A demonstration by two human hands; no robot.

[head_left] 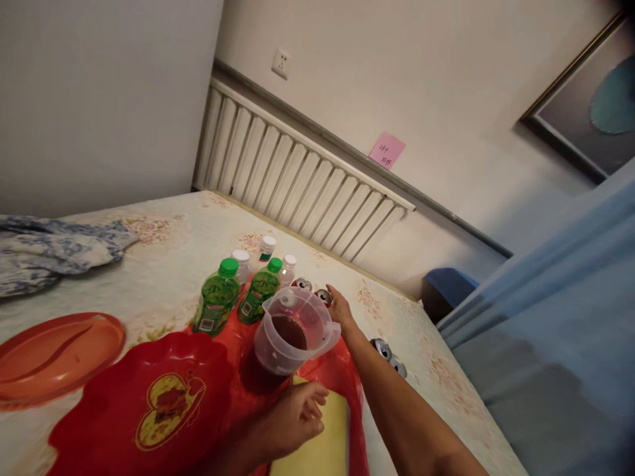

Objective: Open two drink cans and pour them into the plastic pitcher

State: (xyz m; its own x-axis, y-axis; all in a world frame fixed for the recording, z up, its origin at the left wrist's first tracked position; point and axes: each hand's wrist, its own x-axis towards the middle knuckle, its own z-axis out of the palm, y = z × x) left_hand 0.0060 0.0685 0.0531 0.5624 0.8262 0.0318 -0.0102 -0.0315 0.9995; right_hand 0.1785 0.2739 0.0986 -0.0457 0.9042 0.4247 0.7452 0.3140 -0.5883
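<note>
Right hand (338,305) reaches far, fingers on a shiny can (323,296), grip unclear. Left hand (297,413) rests loose on yellow sheet (317,449), near the clear plastic jug (294,330) on the glossy red tray (149,396).

Behind the pitcher (294,330) we see bottles (241,291) and cans (312,291) crowding the way; left of it, open red tray (124,370) (room enough).

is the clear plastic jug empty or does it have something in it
Partly filled: dark brown liquid shows through the clear jug, standing upright on the red tray.
</note>
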